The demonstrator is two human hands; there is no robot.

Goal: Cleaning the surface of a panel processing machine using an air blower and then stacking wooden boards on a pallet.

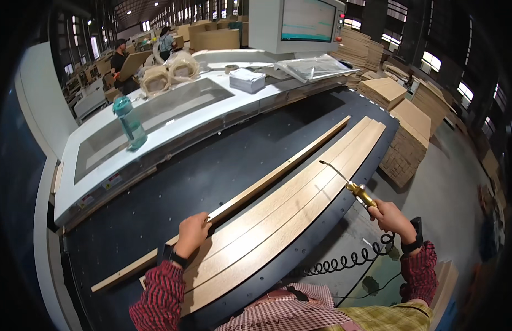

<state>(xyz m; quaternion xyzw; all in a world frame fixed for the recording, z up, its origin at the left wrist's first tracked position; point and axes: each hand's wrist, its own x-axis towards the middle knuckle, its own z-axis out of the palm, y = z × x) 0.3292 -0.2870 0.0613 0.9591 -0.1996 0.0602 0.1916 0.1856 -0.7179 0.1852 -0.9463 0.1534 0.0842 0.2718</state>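
My left hand [192, 236] is closed around a long narrow wooden strip [267, 181], which runs diagonally across the dark machine table. In my right hand [392, 217] is a brass-coloured air blow gun [360, 194]. Its thin bent nozzle reaches left over several wide, light wooden boards [278, 220] lying side by side along the table's near edge. The nozzle tip is above the boards; whether it touches them I cannot tell. A black coiled hose [344, 261] hangs below my right hand. My left palm hides part of the strip.
Beyond the dark table [184, 190] lies a white machine beam [173, 129] carrying a teal bottle [130, 124], a stack of paper [246, 80] and plastic-wrapped material. A monitor [308, 21] stands at the back. Stacked boards [405, 140] rise to the right. Two people work far off at left.
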